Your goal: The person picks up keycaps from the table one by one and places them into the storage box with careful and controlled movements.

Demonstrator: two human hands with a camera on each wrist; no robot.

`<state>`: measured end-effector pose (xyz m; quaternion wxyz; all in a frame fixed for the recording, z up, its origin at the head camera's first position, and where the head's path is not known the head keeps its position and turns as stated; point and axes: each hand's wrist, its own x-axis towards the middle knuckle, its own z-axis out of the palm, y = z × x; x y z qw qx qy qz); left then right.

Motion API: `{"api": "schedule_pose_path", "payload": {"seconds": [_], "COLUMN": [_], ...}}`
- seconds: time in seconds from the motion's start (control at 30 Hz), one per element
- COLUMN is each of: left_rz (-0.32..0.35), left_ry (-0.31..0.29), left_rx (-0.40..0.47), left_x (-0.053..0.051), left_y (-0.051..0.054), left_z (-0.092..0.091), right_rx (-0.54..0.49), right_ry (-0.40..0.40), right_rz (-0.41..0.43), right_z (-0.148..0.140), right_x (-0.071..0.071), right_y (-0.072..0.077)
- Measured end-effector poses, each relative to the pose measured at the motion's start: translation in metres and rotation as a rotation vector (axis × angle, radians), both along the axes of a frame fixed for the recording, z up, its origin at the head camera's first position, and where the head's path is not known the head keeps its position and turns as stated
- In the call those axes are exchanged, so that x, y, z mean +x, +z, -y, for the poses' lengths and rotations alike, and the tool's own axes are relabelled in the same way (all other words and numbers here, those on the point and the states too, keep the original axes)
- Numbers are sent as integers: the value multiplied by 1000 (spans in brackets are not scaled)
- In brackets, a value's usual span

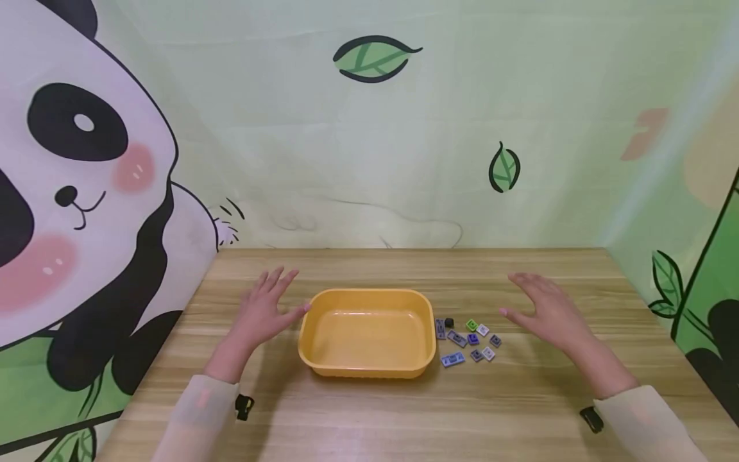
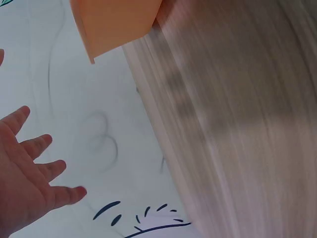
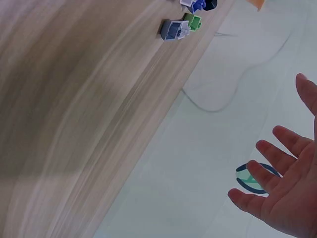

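Note:
A yellow plastic tub (image 1: 367,371) stands on the table, with bare floor showing inside it. Just right of it lies a loose group of keyboard keycaps, among them a green keycap (image 1: 471,325), a black keycap (image 1: 449,323) and a long light-blue keycap (image 1: 453,359). My left hand (image 1: 262,311) is raised by the tub's left side, fingers spread, holding nothing; its thumb tip appears close to the rim, and contact cannot be told. To the right of the keycaps my right hand (image 1: 548,314) hovers with fingers extended and nothing in it.
The wood-grain table (image 1: 369,417) ends at a back edge against a pale green cloth wall (image 1: 404,160) printed with leaves. A large panda print (image 1: 86,192) covers the left side. Each wrist carries a small black device, such as the one (image 1: 591,419) on the right.

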<state>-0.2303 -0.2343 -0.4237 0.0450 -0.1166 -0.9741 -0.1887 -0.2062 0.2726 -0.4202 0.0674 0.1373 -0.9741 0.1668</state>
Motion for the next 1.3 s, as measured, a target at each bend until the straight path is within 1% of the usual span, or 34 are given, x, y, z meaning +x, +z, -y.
{"api": "schedule_pose_path", "payload": {"seconds": [0.07, 0.2, 0.37, 0.5, 0.63, 0.73, 0.87, 1.0, 1.17, 1.3], "left_rz": [17, 86, 138, 174, 231, 285, 339, 359, 368, 402], "left_ry": [-5, -12, -26, -32, -18, 6, 38, 67, 88, 99], "left_rx": [47, 144, 228, 281, 338, 387, 494, 598, 637, 682], "left_x": [1, 1, 0, 0, 1, 1, 1, 0, 1, 2], "left_y": [-1, -6, -13, -16, -19, -22, -27, -31, -36, -39], "left_z": [0, 2, 2, 1, 0, -1, -4, -6, -8, -9], "right_rx": [-7, -22, -36, -42, -52, -61, -69, -96, -122, -138], "right_ry": [0, -1, 6, 12, 16, 16, 16, 14, 10, 18], "right_rz": [5, 25, 44, 59, 62, 62, 62, 69, 103, 154], "right_z": [1, 3, 3, 5, 5, 5, 6, 7, 7, 5], "right_x": [1, 4, 7, 9, 10, 11, 13, 16, 16, 15], "right_y": [-1, -1, -5, -8, -14, -19, -25, -30, -34, -38]}}
